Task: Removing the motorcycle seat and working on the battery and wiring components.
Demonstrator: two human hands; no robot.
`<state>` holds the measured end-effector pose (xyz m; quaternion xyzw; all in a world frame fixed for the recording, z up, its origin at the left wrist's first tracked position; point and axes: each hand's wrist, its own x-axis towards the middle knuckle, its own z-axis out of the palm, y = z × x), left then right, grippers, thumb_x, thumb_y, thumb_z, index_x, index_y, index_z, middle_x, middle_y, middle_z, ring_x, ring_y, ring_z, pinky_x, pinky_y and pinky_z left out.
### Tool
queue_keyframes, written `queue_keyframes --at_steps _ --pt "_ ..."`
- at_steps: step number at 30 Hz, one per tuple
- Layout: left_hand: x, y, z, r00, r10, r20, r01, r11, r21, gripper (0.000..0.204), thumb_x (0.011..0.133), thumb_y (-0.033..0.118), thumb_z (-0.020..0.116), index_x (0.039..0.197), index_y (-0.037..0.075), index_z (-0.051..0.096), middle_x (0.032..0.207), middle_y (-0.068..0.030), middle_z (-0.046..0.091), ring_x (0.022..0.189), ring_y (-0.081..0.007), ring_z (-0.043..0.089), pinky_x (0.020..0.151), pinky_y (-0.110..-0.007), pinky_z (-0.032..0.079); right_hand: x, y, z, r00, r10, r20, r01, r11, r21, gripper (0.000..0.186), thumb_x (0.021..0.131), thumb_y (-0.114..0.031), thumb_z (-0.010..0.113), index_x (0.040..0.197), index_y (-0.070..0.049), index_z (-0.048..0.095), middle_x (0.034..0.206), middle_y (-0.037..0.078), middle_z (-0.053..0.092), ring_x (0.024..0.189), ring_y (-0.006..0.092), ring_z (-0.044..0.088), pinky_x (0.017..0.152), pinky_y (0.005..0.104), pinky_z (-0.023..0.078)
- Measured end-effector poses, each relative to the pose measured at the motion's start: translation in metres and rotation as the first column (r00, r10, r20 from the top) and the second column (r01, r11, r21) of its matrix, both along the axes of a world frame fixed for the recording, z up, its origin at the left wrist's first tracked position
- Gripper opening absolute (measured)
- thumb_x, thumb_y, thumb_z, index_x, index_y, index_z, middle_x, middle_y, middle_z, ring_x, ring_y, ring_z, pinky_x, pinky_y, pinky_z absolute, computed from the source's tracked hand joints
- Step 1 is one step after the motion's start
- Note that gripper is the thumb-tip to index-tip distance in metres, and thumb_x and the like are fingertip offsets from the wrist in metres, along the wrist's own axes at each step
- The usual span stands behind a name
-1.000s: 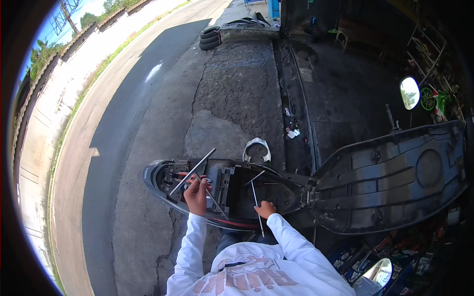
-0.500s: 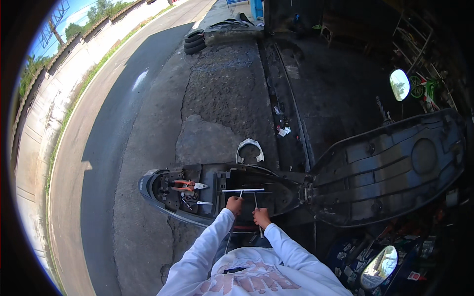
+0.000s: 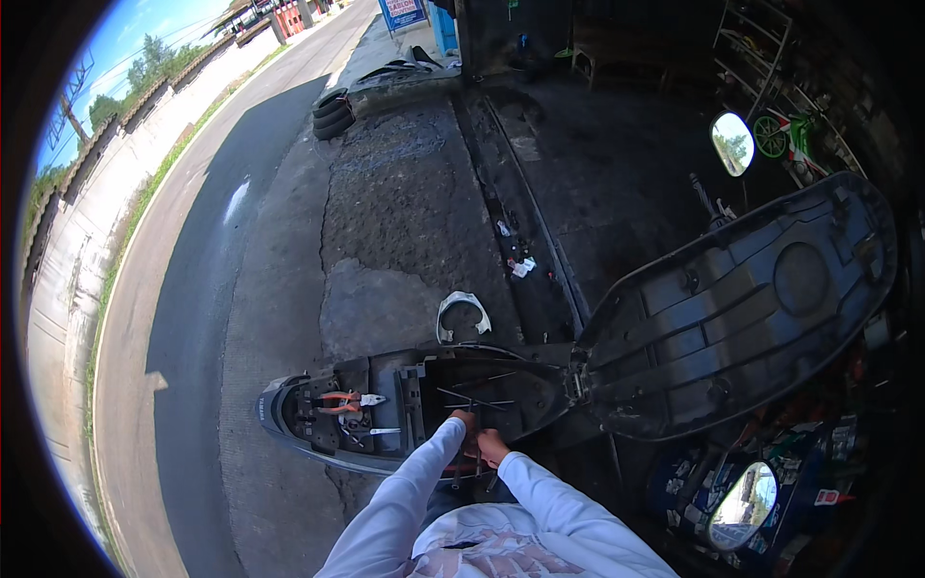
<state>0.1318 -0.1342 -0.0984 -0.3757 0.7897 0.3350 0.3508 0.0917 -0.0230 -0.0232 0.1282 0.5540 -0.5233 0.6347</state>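
silver slim t-shaped metal bar [image 3: 457, 395] over black plastic scooter compartment [image 3: 541, 393], crossbar at twelve o'clock of left grip [image 3: 464, 420], closed round its stem. right grip [image 3: 492, 447] just beside, four o'clock, looks closed on second metal rod [image 3: 494, 477], mostly hidden. handling judgement: keep stems apart, fists near crossbars, away from orange-handled pliers [image 3: 360, 401], nine o'clock.

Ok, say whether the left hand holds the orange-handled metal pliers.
No, the orange-handled metal pliers lie in the dark scooter body, apart from the left hand.
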Motion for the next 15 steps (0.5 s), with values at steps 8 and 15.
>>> queue_keyframes --at_steps 8,15 --pt "-0.007 -0.012 -0.154 0.999 0.038 -0.017 -0.035 0.989 0.147 0.041 0.083 0.035 0.052 0.104 0.002 0.060 0.097 -0.0169 0.063 0.090 -0.0308 0.062 0.076 -0.038 0.050 0.015 0.004 -0.009 0.992 -0.037 0.120 0.042 0.999 -0.033 0.018 0.092 -0.015 0.038 0.103 -0.005 0.047 0.075 0.010 0.058 0.060 0.0201 0.059 0.054 0.0335 0.051" --pt "0.008 -0.006 -0.073 0.867 0.484 0.123 -0.498 0.825 0.266 0.039 0.089 0.033 0.046 0.095 -0.004 0.058 0.087 -0.0170 0.062 0.076 -0.0285 0.063 0.058 -0.038 0.048 -0.083 0.022 -0.007 0.748 0.647 -0.151 -0.643 0.762 0.079 0.024 0.081 -0.017 0.050 0.091 0.001 0.060 0.090 0.016 0.066 0.064 0.0254 0.065 0.056 0.0293 0.051"
